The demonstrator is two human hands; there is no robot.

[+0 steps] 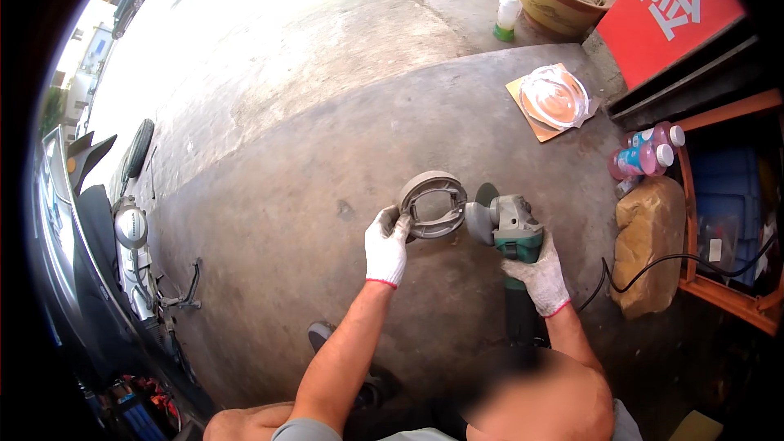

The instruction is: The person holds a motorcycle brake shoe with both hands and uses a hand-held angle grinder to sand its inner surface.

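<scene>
A pair of curved drum brake shoes (435,180), joined into a ring with an open middle, is held up by my left hand (385,247). That hand wears a white glove with a red cuff edge, its fingers closed on the ring's lower left side. In my right hand (541,276), gloved the same way, is a green and grey angle grinder (520,242), gripped around its body. The grinder's dark guard (480,224) faces the brake shoes at their right edge. Whether the disc touches them I cannot tell.
A black cord (653,262) runs rightward past a tan bundle (650,229) to an orange-framed shelf (729,298). Pink-liquid bottles (639,160), plastic-wrapped round piece on cardboard (558,100), white-green bottle (507,15), planter (559,8) and red sign (674,41) stand right. Motorcycle parts (131,229) lie left.
</scene>
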